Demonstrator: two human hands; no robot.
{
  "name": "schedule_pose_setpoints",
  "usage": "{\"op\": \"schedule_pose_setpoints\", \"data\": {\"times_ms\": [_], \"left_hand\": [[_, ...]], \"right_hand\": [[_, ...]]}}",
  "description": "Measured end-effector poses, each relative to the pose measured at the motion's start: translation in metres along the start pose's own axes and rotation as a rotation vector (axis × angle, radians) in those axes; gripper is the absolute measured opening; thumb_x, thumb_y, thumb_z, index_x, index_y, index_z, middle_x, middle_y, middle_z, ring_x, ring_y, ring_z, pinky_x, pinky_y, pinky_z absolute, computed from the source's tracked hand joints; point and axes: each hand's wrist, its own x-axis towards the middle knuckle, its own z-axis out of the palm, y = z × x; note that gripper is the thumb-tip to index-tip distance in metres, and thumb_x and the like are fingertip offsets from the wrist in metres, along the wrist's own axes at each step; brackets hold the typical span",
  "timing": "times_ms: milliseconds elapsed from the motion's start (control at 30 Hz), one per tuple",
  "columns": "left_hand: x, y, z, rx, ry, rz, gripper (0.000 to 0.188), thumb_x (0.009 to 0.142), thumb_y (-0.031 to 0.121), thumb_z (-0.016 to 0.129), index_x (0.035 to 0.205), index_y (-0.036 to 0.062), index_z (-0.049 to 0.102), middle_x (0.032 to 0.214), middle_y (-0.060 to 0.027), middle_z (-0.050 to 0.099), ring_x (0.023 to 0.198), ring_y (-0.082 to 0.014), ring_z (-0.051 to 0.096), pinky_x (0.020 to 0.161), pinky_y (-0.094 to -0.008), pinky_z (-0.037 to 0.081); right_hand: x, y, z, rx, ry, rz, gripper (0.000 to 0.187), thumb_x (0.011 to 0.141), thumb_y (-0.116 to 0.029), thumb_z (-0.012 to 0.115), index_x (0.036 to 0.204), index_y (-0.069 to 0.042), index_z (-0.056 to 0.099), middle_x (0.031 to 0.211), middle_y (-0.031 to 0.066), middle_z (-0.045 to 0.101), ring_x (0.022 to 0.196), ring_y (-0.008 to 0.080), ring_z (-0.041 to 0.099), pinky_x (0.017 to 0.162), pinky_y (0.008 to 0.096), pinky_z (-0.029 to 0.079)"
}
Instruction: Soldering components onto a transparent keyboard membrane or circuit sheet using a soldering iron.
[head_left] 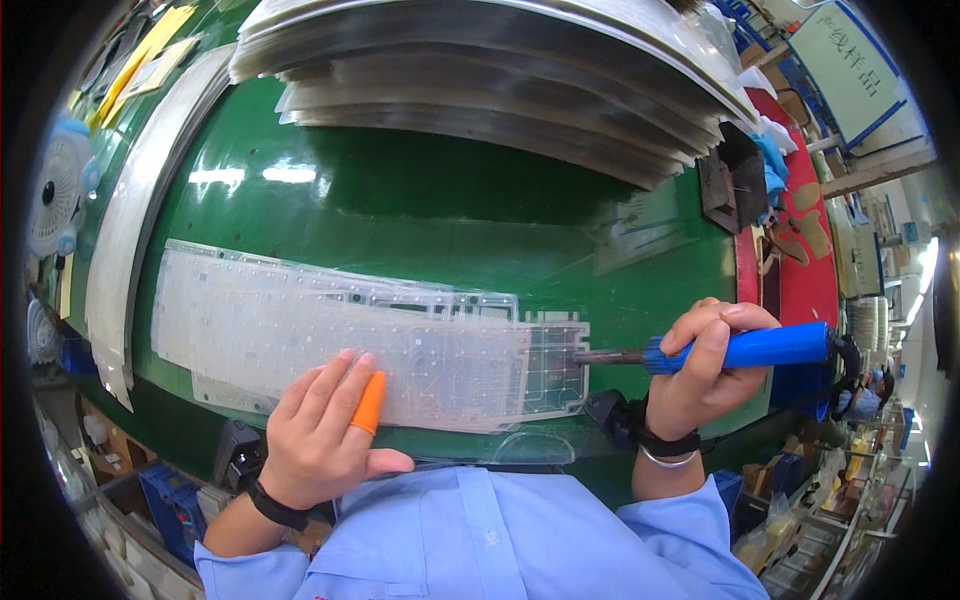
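A stack of clear, thin plastic sheets (300, 325) with fine printed lines and dots lies slightly fanned out in front of me. Flat on its near edge rest the outstretched fingers of my left hand (325, 435); one finger wears an orange finger cot (368, 403). My right hand (690, 400) is closed round the blue handle of a soldering iron (780, 347). The iron's dark metal shaft points left, and its tip is at the right end of the sheets. Whether the tip presses on the plastic, I cannot tell.
Large thin metal-looking sheets (480, 90) are piled at the back of the green table (400, 200). A long pale strip (140, 220) lies at the left, beside a fan (62, 190). At the back right stands a dark metal holder (733, 180) near a red surface (803, 245).
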Motion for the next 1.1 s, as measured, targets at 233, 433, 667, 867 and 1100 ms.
{"op": "schedule_pose_setpoints", "data": {"times_ms": [233, 433, 667, 867, 1100], "left_hand": [[0.046, 0.027, 0.004, -0.231, -0.162, 0.047, 0.062, 0.079, 0.054, 0.051, 0.104, -0.0019, 0.06, 0.123, -0.0166, 0.05, 0.118, -0.0349, 0.044, 0.094, -0.0452, 0.037], [0.097, 0.043, 0.042, -0.343, -0.266, 0.186, 0.058, 0.078, 0.057, 0.05, 0.113, 0.0117, 0.059, 0.137, -0.0138, 0.035, 0.133, -0.0378, 0.02, 0.104, -0.0587, 0.012], [0.108, 0.047, 0.052, -0.254, -0.293, 0.279, 0.053, 0.08, 0.057, 0.045, 0.108, 0.0165, 0.064, 0.139, -0.008, 0.035, 0.133, -0.0403, 0.018, 0.104, -0.0608, 0.005], [0.105, 0.046, 0.053, -0.261, -0.308, 0.174, 0.047, 0.086, 0.054, 0.041, 0.111, 0.022, 0.063, 0.143, -0.0084, 0.031, 0.134, -0.0412, 0.012, 0.103, -0.0632, -0.001], [0.057, 0.012, 0.02, -0.11, -0.412, 0.006, 0.056, 0.085, 0.061, 0.035, 0.121, 0.0231, 0.056, 0.146, -0.0116, 0.024, 0.134, -0.0433, 0.009, 0.105, -0.0599, -0.002]], "right_hand": [[-0.002, 0.004, 0.0, 0.003, -0.027, -0.022, 0.015, 0.088, -0.01, 0.048, 0.098, -0.004, 0.039, 0.055, 0.0047, 0.051, 0.046, 0.0103, 0.046, 0.05, 0.0252, 0.036], [0.02, 0.007, -0.024, -0.021, 0.354, 0.049, 0.02, 0.089, -0.017, 0.048, 0.1, -0.003, 0.041, 0.056, 0.0025, 0.046, 0.052, 0.0085, 0.039, 0.052, 0.0232, 0.031], [0.018, 0.021, -0.036, 0.01, 0.41, 0.108, 0.018, 0.088, -0.017, 0.049, 0.097, -0.003, 0.043, 0.057, 0.0024, 0.046, 0.052, 0.0084, 0.039, 0.053, 0.0228, 0.031], [0.018, 0.02, -0.036, 0.055, 0.407, 0.115, 0.017, 0.088, -0.017, 0.049, 0.096, -0.004, 0.043, 0.057, 0.0025, 0.045, 0.052, 0.0086, 0.039, 0.052, 0.0233, 0.031], [0.017, 0.017, -0.044, 0.024, 0.424, 0.109, 0.016, 0.088, -0.017, 0.047, 0.096, -0.004, 0.042, 0.057, 0.003, 0.045, 0.051, 0.009, 0.039, 0.052, 0.0235, 0.031]]}}
